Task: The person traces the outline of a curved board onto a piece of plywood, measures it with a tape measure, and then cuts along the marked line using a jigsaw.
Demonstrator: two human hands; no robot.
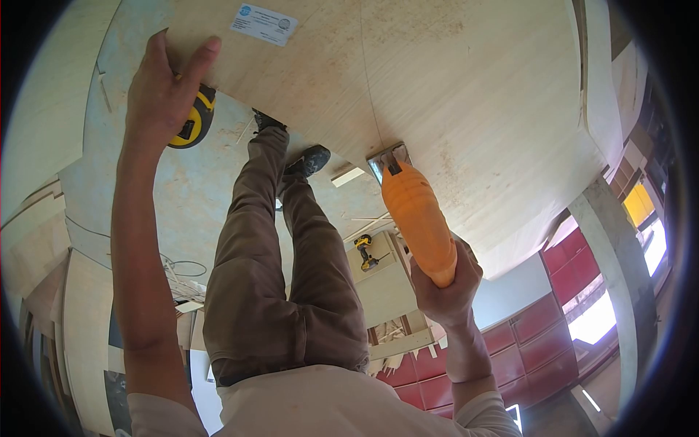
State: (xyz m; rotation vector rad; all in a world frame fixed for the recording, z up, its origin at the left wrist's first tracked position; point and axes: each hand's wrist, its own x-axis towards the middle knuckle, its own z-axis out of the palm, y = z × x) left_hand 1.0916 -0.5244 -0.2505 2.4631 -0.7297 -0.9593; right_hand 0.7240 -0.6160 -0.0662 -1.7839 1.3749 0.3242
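Observation:
My right hand (446, 284) is wrapped around the rear of an orange jigsaw (419, 211). The metal base plate (389, 156) of the saw rests at the near edge of a large plywood sheet (466, 87), where a thin dark line across the board meets it. At the sheet's left corner is my left hand (164, 87), thumb and index finger stretched over the wood. A yellow and black tape measure (200, 120) sits against its palm, partly covered by the hand; the other fingers are hidden.
A white label (263, 24) is stuck on the plywood. My shoes (309, 159) stand under its edge, near a small wood offcut (347, 176). A yellow and black cordless drill (366, 253) lies on a board. Cables and scraps lie at left; a pillar (611, 255) stands right.

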